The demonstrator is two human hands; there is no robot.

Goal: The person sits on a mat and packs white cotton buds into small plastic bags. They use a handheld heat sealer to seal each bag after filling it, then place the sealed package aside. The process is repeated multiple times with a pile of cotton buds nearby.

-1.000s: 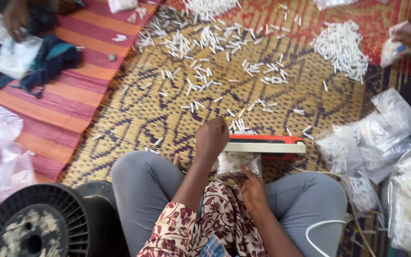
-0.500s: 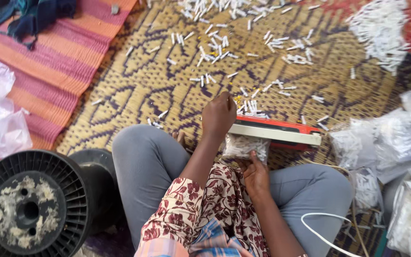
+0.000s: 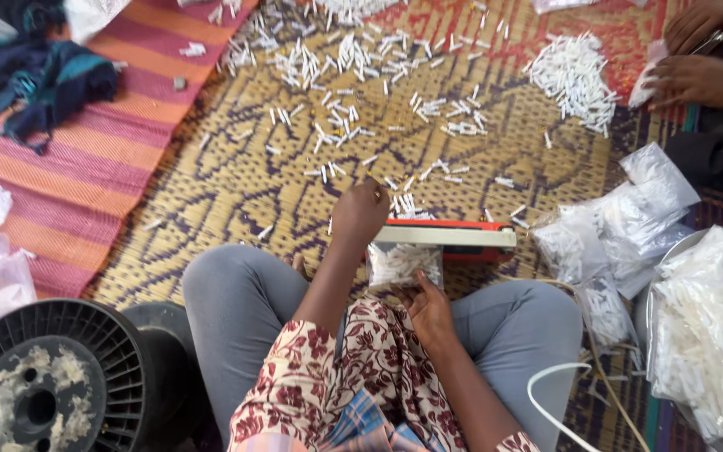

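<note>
a single head-worn camera looks steeply down from above the seated person, facing forward over the lap and knees to the woven mat (image 3: 236, 184). it sits close, an arm's reach up. no second view shares the scene.

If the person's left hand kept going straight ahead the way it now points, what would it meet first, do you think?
Probably the small white tubes lying on the woven mat just beyond the left hand, beside the red sealer bar. Depth is hard to judge, so the knuckles may already be over them.
</note>
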